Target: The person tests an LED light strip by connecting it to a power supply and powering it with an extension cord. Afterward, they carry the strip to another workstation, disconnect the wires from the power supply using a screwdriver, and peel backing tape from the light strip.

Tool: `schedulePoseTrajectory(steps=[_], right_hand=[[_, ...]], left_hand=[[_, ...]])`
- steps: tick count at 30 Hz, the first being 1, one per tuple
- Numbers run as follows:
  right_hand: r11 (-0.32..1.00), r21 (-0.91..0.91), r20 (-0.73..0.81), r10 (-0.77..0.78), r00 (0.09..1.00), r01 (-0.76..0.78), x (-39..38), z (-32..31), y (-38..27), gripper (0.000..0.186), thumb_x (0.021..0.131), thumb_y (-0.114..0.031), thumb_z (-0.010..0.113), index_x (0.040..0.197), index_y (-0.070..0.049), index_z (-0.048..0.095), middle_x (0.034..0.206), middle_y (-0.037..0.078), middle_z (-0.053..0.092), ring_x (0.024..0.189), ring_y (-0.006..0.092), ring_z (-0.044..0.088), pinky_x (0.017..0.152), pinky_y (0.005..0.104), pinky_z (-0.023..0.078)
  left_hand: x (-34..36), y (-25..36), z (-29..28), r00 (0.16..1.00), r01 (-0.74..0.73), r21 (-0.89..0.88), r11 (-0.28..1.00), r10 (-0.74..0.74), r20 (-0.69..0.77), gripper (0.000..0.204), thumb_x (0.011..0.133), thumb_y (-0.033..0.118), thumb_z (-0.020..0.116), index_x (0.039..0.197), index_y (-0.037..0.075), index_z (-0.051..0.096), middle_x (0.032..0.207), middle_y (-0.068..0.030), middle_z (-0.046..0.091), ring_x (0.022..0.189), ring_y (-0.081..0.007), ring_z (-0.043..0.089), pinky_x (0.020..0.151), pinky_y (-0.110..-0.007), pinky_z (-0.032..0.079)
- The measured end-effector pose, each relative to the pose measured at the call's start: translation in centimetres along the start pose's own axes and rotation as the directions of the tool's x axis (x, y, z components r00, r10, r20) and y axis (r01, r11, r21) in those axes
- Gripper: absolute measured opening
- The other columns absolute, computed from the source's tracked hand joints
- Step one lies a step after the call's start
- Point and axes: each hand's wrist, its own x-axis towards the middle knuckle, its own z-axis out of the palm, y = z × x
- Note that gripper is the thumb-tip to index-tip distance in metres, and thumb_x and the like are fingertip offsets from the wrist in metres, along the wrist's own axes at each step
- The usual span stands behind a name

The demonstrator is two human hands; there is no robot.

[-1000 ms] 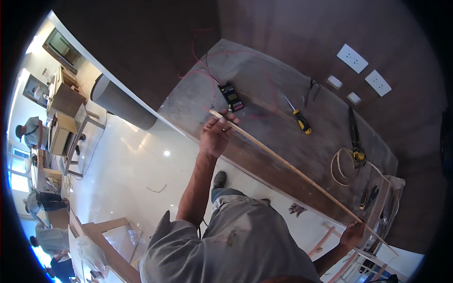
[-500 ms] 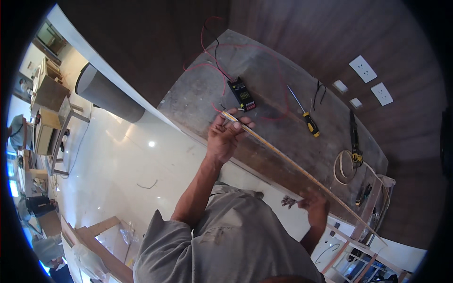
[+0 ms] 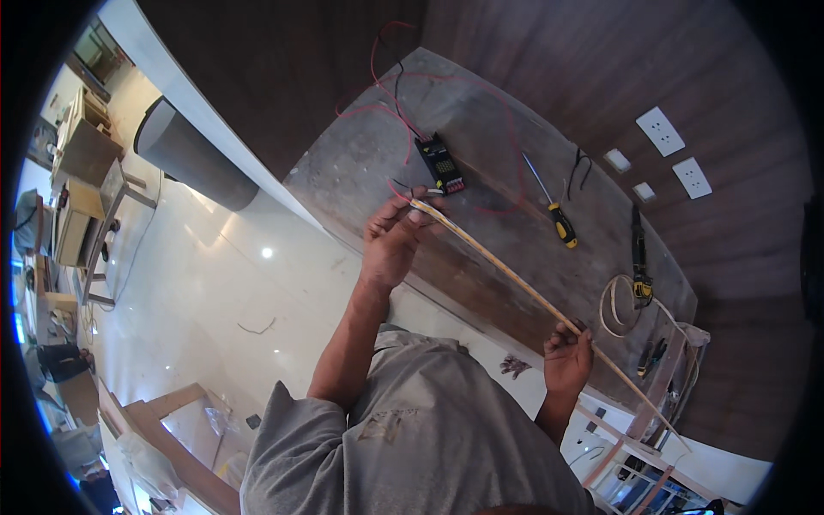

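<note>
Across the grey worktop [image 3: 335,172] runs a long narrow yellowish strip [image 3: 499,267] with red and dark wires at its upper end. My left hand [image 3: 393,242] grips it near that end; my right hand [image 3: 566,366] pinches it lower down. Just beyond my left hand lies a black driver box [image 3: 439,163] with red and black wires. Farther right are a screwdriver [image 3: 564,225] with a yellow and black handle, thin black wires [image 3: 579,167], a black and yellow hand tool [image 3: 641,266], a loose coil of pale cable [image 3: 612,319] and black pliers [image 3: 649,365].
Dark wood panels with sockets [image 3: 661,131] rise behind the worktop. To the left are a dark roll [image 3: 202,159], a wooden stool [image 3: 107,232] and cabinets [image 3: 81,137] on a glossy floor. Wooden frames [image 3: 154,421] stand lower left. A patterned glove [image 3: 515,365] shows below the worktop edge.
My right hand has left the strip's far lower part and now grips it higher up, nearer my left hand. My left hand and the strip's upper end have shifted slightly upward and right in view.
</note>
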Motion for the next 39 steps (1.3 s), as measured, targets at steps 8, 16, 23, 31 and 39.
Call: schedulePoseTrajectory(steps=[8, 16, 23, 31, 39], right_hand=[[0.998, 0.062, 0.08, -0.006, 0.997, 0.001, -0.4, -0.7, -0.4, 0.034, 0.105, -0.032, 0.054, 0.122, -0.004, 0.063, 0.108, 0.019, 0.072, 0.082, 0.0257, 0.073, 0.075, 0.0405, 0.06], [0.999, 0.048, 0.108, 0.004, 0.994, -0.01, -0.7, -1.0, -0.6, 0.037, 0.106, -0.033, 0.052, 0.125, -0.003, 0.062, 0.11, 0.018, 0.072, 0.085, 0.0237, 0.071, 0.077, 0.0386, 0.057], [0.999, 0.052, 0.143, 0.002, 0.99, -0.01, -1.1, -1.2, -0.4, 0.037, 0.107, -0.034, 0.05, 0.126, -0.004, 0.062, 0.113, 0.017, 0.072, 0.09, 0.0225, 0.071, 0.08, 0.0373, 0.054], [0.998, 0.065, 0.02, 0.015, 1.0, -0.016, -1.2, -0.8, -0.2, 0.033, 0.105, -0.03, 0.055, 0.122, -0.003, 0.064, 0.107, 0.019, 0.073, 0.081, 0.0249, 0.072, 0.073, 0.037, 0.058], [0.998, 0.043, -0.029, 0.039, 0.999, -0.038, -1.1, -0.4, 0.0, 0.033, 0.105, -0.031, 0.055, 0.119, -0.003, 0.065, 0.103, 0.017, 0.074, 0.08, 0.0231, 0.07, 0.072, 0.037, 0.057]], left_hand=[[-0.3, 1.3, 0.7, 0.996, -0.002, -0.022, 1.0, 0.004, 0.085, 0.033, 0.094, -0.001, 0.054, 0.125, 0.001, 0.065, 0.126, -0.0224, 0.066, 0.118, -0.0427, 0.065, 0.099, -0.049, 0.058], [-0.3, 1.5, 1.4, 0.999, -0.032, 0.342, 0.939, 0.044, -0.028, 0.017, 0.095, 0.0, 0.065, 0.11, 0.003, 0.069, 0.113, -0.0184, 0.071, 0.103, -0.0342, 0.071, 0.091, -0.046, 0.061], [-0.4, 1.3, 1.7, 0.989, -0.025, 0.353, 0.935, 0.075, -0.129, 0.008, 0.094, -0.003, 0.067, 0.097, 0.004, 0.07, 0.105, -0.0159, 0.074, 0.097, -0.0305, 0.073, 0.084, -0.044, 0.063], [-0.7, 1.3, 2.2, 0.974, 0.014, 0.328, 0.945, 0.061, -0.217, 0.006, 0.092, -0.003, 0.069, 0.094, 0.003, 0.07, 0.101, -0.0139, 0.073, 0.102, -0.0288, 0.073, 0.076, -0.037, 0.067], [-0.8, 0.9, 2.0, 0.963, 0.043, 0.327, 0.944, 0.048, -0.266, 0.002, 0.091, 0.001, 0.073, 0.092, 0.001, 0.071, 0.099, -0.0123, 0.074, 0.095, -0.0209, 0.072, 0.076, -0.035, 0.066]])
